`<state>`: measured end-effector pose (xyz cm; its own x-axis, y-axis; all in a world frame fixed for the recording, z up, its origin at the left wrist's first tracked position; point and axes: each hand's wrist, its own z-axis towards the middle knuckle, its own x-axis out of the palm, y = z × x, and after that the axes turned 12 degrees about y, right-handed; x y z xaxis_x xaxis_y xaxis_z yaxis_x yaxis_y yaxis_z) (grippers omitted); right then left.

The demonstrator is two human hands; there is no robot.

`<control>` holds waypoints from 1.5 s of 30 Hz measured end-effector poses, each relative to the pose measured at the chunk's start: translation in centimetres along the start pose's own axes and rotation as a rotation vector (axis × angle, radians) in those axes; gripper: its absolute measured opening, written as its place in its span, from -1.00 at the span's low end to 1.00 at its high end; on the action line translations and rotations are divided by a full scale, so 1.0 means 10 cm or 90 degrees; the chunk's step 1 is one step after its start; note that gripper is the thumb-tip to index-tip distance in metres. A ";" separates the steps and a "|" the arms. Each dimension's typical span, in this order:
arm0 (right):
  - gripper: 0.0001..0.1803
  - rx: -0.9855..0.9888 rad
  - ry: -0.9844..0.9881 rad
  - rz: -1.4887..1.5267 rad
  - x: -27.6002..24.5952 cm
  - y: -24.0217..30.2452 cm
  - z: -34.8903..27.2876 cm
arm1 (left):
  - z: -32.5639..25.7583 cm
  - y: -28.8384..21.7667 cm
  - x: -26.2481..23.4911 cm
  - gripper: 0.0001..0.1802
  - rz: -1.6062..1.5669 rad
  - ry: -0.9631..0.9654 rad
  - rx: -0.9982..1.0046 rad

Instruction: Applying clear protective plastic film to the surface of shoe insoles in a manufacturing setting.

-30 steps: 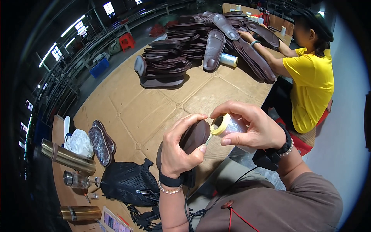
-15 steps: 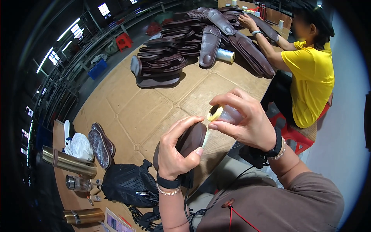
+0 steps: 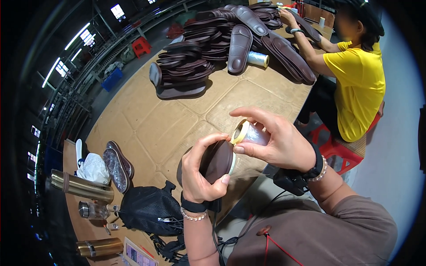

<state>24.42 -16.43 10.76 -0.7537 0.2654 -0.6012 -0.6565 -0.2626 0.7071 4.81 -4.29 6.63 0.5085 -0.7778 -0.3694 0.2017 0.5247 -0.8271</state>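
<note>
My left hand [image 3: 197, 170] wraps round a dark brown shoe insole [image 3: 217, 163], thumb at the near edge and fingertips over the far end. In my right hand [image 3: 290, 142], thumb and fingers grip a small roll of clear film with yellow tape [image 3: 256, 134], its hollow core facing left. The index finger is lifted above the roll. A pale tape strip runs down the insole's right edge, and thin clear film [image 3: 248, 167] spreads from it below the roll. The roll's yellow end is close to my left fingertips at the insole's far end.
Many brown insoles [image 3: 188, 60] are heaped across the table's [image 3: 146, 133] far side, beside another film roll [image 3: 258, 59]. At right sits a co-worker in yellow [image 3: 355, 88]. On the left lie a black bag [image 3: 148, 210], wrapped insoles [image 3: 117, 166], bottles [image 3: 84, 186] and a phone [image 3: 138, 255].
My right hand has brought the roll left and slightly down, closer to the insole, and the roll has tilted. Clear film now shows spread out below it. My left hand keeps its hold.
</note>
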 end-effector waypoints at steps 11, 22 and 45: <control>-0.47 -0.018 0.124 -0.001 -0.18 0.01 0.09 | 0.03 -0.03 0.07 -0.19 -0.099 -0.042 0.070; -0.53 -0.059 0.199 0.128 0.03 0.22 0.21 | -0.32 -0.21 0.02 -0.19 -0.024 -0.102 0.062; -0.50 -0.201 0.213 0.208 0.35 0.46 0.00 | -0.75 -0.48 0.44 -0.22 0.017 -0.353 -0.002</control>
<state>18.75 -16.70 11.88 -0.8542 -0.1711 -0.4909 -0.3257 -0.5599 0.7619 -0.20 -12.82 5.84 0.8779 -0.4655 -0.1127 0.1807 0.5399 -0.8221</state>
